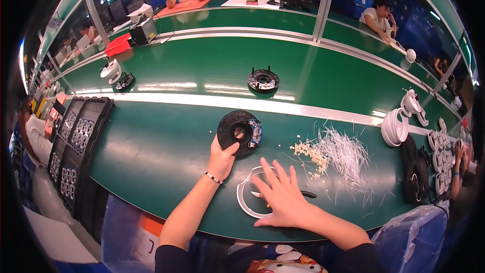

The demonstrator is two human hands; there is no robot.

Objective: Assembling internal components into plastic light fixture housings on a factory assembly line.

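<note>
My left hand (222,159) grips the lower edge of a round black plastic housing (228,125), fingers behind it and thumb on the front. The housing has a hole in its middle, and a small blue circuit board (255,132) sits at its right side. Fingers spread, my right hand (285,197) hovers over or rests on a white ring (244,206) on the bench; whether it touches the ring I cannot tell. Beneath that hand lies a cutting tool, partly hidden, with a dark handle (308,194) showing at the right.
Right of my hands lie a heap of thin white strips (346,156) and small beige pieces (314,155). White round shells (394,127) stand farther right. Black trays of parts (83,136) are at the left. Another black round unit (263,80) sits on the green belt ahead. People work beyond.
</note>
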